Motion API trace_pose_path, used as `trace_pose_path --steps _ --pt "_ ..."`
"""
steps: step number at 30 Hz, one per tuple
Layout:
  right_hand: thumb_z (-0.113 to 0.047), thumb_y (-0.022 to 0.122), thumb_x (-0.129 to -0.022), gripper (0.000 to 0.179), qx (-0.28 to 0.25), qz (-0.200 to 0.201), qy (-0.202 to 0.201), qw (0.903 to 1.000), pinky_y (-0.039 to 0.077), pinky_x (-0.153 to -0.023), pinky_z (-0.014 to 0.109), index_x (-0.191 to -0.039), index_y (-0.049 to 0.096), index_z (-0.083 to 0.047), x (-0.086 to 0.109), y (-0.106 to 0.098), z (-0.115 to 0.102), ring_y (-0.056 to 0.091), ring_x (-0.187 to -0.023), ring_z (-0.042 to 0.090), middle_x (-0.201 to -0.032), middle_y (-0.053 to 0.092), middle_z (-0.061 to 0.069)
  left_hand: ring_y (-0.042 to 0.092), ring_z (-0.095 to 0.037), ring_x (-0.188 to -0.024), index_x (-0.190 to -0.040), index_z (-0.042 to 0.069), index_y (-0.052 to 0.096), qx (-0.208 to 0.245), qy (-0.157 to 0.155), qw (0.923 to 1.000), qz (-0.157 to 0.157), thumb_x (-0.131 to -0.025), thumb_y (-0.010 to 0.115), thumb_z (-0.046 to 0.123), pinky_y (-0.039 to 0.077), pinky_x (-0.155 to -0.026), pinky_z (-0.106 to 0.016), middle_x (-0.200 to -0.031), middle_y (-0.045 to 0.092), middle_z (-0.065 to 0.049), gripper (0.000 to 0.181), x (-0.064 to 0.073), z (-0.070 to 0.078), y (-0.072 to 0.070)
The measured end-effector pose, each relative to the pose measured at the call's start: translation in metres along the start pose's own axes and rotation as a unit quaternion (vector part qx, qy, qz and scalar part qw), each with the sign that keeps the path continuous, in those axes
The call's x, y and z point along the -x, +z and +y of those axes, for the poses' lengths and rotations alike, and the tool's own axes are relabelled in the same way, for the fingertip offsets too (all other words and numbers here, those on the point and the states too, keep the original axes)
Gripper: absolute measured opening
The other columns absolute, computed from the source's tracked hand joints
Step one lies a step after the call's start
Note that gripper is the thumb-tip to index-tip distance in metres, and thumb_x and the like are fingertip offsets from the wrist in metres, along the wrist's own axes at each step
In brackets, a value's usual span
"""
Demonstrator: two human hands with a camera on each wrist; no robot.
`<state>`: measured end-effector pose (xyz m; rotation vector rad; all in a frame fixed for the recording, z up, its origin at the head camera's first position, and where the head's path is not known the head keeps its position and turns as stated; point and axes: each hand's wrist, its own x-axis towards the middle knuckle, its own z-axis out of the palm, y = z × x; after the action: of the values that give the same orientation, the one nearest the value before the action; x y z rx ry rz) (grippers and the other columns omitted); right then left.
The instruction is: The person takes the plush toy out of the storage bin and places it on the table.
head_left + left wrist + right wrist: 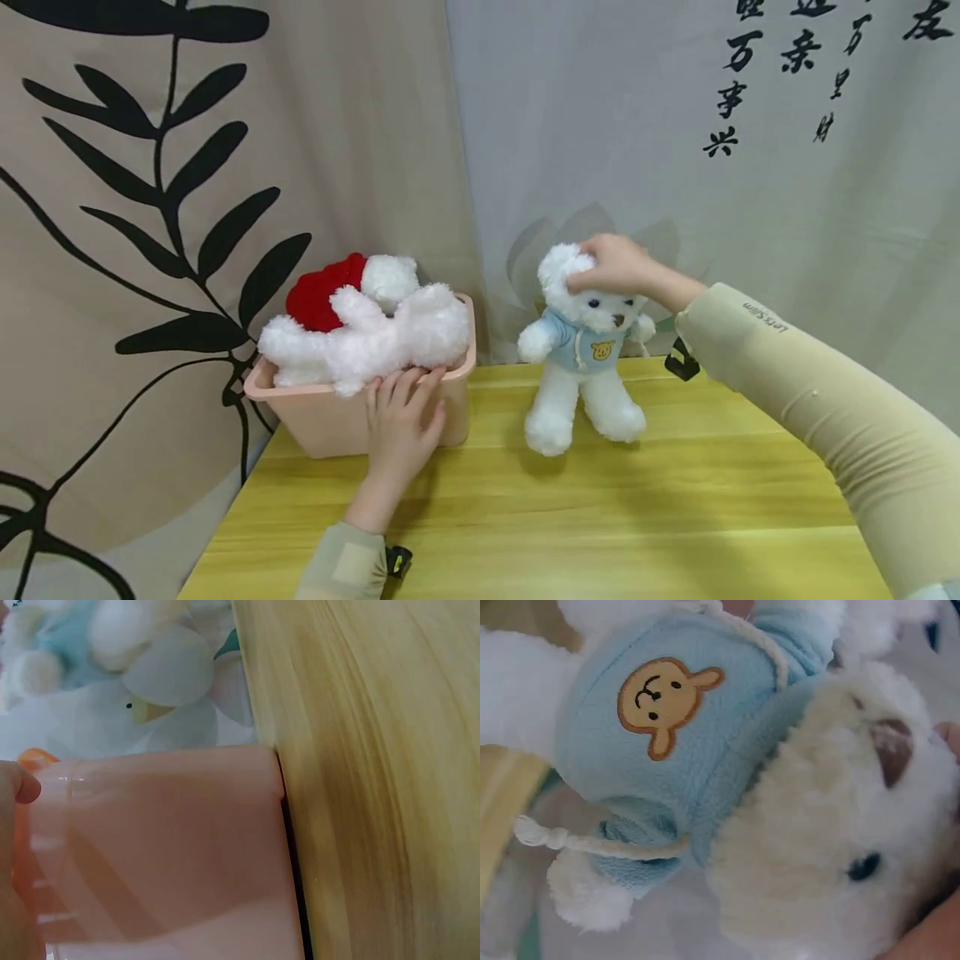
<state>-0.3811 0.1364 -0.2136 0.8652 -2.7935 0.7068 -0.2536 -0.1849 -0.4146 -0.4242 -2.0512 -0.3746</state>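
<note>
Blue-clad bear [583, 343] is upright beneath the gripping right hand [617, 268].

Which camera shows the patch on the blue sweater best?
The right wrist view: the patch is large and clear there. The head view shows it small; in the left wrist view, it isn't visible.

Sleeve [798, 396] says "Let's slim", curtain [600, 108] shows Chinese (including 万事兴).

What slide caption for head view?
Right hand grips blue-hoodied white plush bear; left fingers touch pink plastic bin of plush toys.
</note>
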Motion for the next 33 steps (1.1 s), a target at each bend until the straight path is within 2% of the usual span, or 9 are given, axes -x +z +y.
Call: trace_pose_path --steps 2,6,7,11,17,22,28,31,33 --pt "-0.03 0.07 -0.076 0.027 0.015 -0.008 0.005 0.9998 0.045 -0.069 0.042 -0.085 0.063 -0.006 0.0 0.021 0.004 0.052 -0.075 0.024 -0.088 0.059 0.011 0.047 -0.033 -0.111 -0.125 0.018 0.065 -0.002 -0.001 1.0 -0.001 -0.083 0.065 0.022 0.024 -0.098 -0.056 -0.116 0.058 -0.007 0.042 0.0 0.001 0.0" --pt "-0.039 0.068 -0.076 0.047 0.041 -0.013 0.03 0.9986 0.036 -0.085 0.065 -0.112 0.067 -0.009 0.005 0.058 0.014 0.056 -0.097 0.032 -0.117 0.059 0.013 0.047 -0.032 -0.112 -0.126 0.019 0.064 -0.006 0.001 1.0 -0.005 -0.084 0.063 0.023 0.024 -0.099 -0.056 -0.117 0.057 -0.007 0.042 0.0 0.004 0.004" --pt "-0.041 0.067 -0.077 0.055 0.049 -0.019 0.033 0.9981 0.031 -0.088 0.07 -0.122 0.064 -0.01 0.007 0.066 0.015 0.055 -0.106 0.035 -0.126 0.056 0.014 0.047 -0.032 -0.112 -0.126 0.019 0.064 -0.007 0.001 1.0 -0.004 -0.084 0.062 0.024 0.025 -0.099 -0.056 -0.118 0.057 -0.007 0.042 0.0 0.005 0.005" --pt "-0.05 0.064 -0.081 0.071 0.077 -0.028 0.029 0.9962 0.024 -0.091 0.076 -0.14 0.05 -0.015 0.008 0.089 0.02 0.048 -0.122 0.039 -0.142 0.047 0.015 0.047 -0.032 -0.111 -0.127 0.02 0.063 -0.007 0.005 1.0 0.002 -0.084 0.062 0.023 0.025 -0.098 -0.056 -0.118 0.057 -0.006 0.043 0.0 0.008 0.009" --pt "-0.068 0.065 -0.075 0.084 0.112 0.012 -0.033 0.9931 0.029 -0.096 0.062 -0.14 0.048 -0.018 0.006 0.095 0.027 0.057 -0.114 0.031 -0.136 0.055 0.008 0.047 -0.032 -0.112 -0.127 0.02 0.063 -0.006 0.003 1.0 0.004 -0.084 0.062 0.024 0.025 -0.099 -0.056 -0.118 0.057 -0.006 0.043 0.0 0.008 0.011" --pt "-0.067 0.078 -0.063 0.107 0.122 -0.021 -0.12 0.985 0.036 -0.097 0.058 -0.148 0.038 -0.016 0.011 0.094 0.041 0.049 -0.123 0.035 -0.143 0.045 0.011 0.046 -0.032 -0.114 -0.127 0.02 0.063 -0.007 -0.003 1.0 0.001 -0.084 0.062 0.024 0.023 -0.101 -0.056 -0.119 0.057 -0.006 0.043 -0.001 0.005 0.01" --pt "-0.055 0.09 -0.052 0.128 0.12 -0.051 -0.146 0.9806 0.046 -0.085 0.055 -0.155 0.02 -0.023 0.015 0.1 0.053 0.032 -0.134 0.038 -0.153 0.025 0.013 0.046 -0.032 -0.115 -0.128 0.02 0.062 -0.01 -0.007 0.9999 0.0 -0.084 0.063 0.025 0.023 -0.102 -0.056 -0.12 0.056 -0.007 0.044 -0.003 0.001 0.008" --pt "-0.041 0.092 -0.055 0.124 0.123 -0.04 -0.157 0.9791 0.049 -0.078 0.052 -0.154 0.021 -0.024 0.015 0.109 0.057 0.032 -0.132 0.038 -0.152 0.025 0.013 0.045 -0.033 -0.115 -0.128 0.019 0.062 -0.011 -0.01 0.9999 -0.004 -0.084 0.063 0.025 0.023 -0.102 -0.057 -0.12 0.056 -0.007 0.045 -0.002 0.0 0.006" --pt "-0.034 0.093 -0.057 0.116 0.124 -0.016 -0.176 0.9764 0.049 -0.079 0.052 -0.152 0.027 -0.02 0.015 0.115 0.059 0.035 -0.129 0.039 -0.148 0.031 0.015 0.045 -0.033 -0.116 -0.128 0.019 0.062 -0.012 -0.014 0.9998 -0.01 -0.084 0.063 0.024 0.022 -0.103 -0.057 -0.121 0.056 -0.007 0.045 -0.001 0.0 0.005"
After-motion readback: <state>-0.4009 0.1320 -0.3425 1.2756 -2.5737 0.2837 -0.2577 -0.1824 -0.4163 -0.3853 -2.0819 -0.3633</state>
